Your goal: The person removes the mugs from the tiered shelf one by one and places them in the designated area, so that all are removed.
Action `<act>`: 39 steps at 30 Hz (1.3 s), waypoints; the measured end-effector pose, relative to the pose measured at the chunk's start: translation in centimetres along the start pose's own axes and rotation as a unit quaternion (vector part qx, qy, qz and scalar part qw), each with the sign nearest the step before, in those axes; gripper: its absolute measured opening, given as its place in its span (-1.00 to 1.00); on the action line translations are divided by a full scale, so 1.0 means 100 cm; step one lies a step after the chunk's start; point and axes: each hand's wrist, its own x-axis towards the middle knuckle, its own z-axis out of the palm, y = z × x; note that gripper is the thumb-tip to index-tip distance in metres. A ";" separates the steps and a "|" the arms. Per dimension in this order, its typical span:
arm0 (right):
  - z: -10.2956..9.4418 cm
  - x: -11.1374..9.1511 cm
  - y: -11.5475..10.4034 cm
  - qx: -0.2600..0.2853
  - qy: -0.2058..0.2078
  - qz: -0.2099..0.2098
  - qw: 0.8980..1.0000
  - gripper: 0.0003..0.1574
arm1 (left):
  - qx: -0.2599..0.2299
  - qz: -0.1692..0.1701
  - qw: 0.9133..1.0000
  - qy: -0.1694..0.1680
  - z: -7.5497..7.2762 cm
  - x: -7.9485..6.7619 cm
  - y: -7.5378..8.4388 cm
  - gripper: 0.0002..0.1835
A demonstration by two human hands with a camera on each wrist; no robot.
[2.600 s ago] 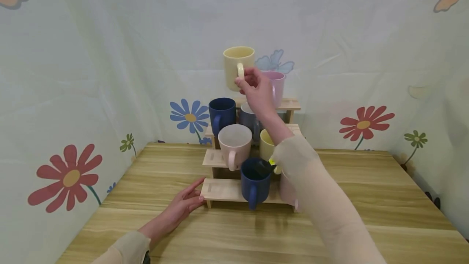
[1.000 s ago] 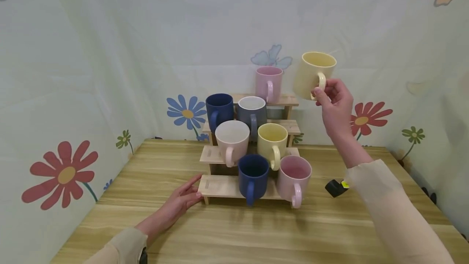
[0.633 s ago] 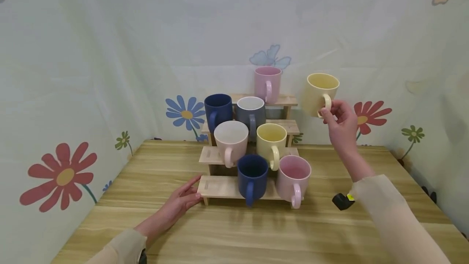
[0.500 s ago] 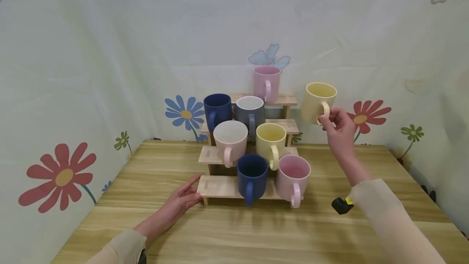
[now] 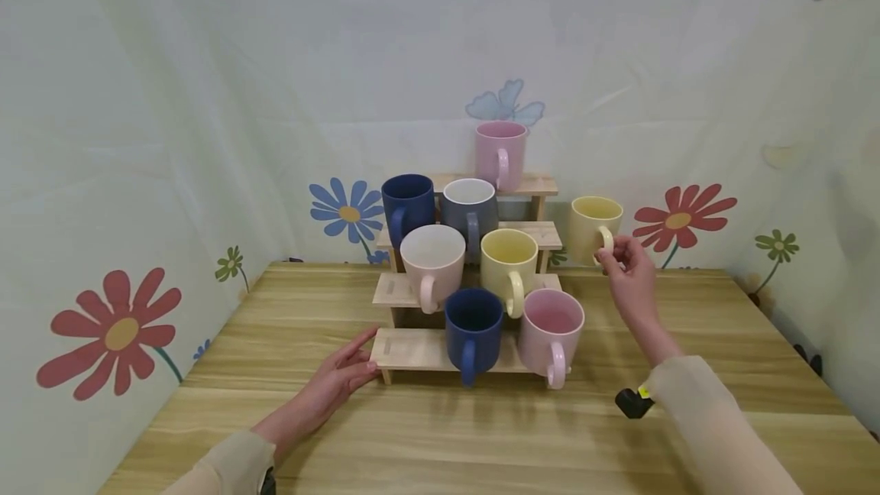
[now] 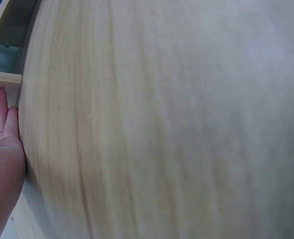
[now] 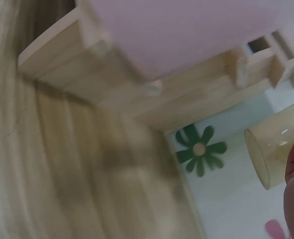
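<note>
In the head view my right hand [image 5: 634, 285] pinches the handle of a yellow mug [image 5: 587, 228], held upright in the air just right of a stepped wooden rack [image 5: 411, 350]. The right wrist view shows the same mug [image 7: 272, 144] at its right edge. My left hand [image 5: 328, 392] rests its nearly straight fingers against the left end of the rack's lowest step. In the left wrist view, those fingers [image 6: 1, 112] touch the wood. The lowest step bears a dark blue mug [image 5: 474, 331] and a pink mug [image 5: 551, 327].
Higher steps carry a pale pink mug [image 5: 433, 258], another yellow mug [image 5: 507, 260], a navy mug [image 5: 407, 203], a grey mug [image 5: 469, 205] and a second pink mug [image 5: 499, 153] on top. The wooden table [image 5: 522, 441] meets a flower-printed curtain [image 5: 275, 67] behind.
The right hand first carried the yellow mug from above the top step out to the right, then lowered it beside the rack. My left hand has stayed at the rack's end.
</note>
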 end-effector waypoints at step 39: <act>-0.001 0.000 0.092 -0.165 -0.097 0.020 0.981 -0.62 | -0.004 0.008 1.000 -0.001 -0.002 0.001 -0.003 -0.18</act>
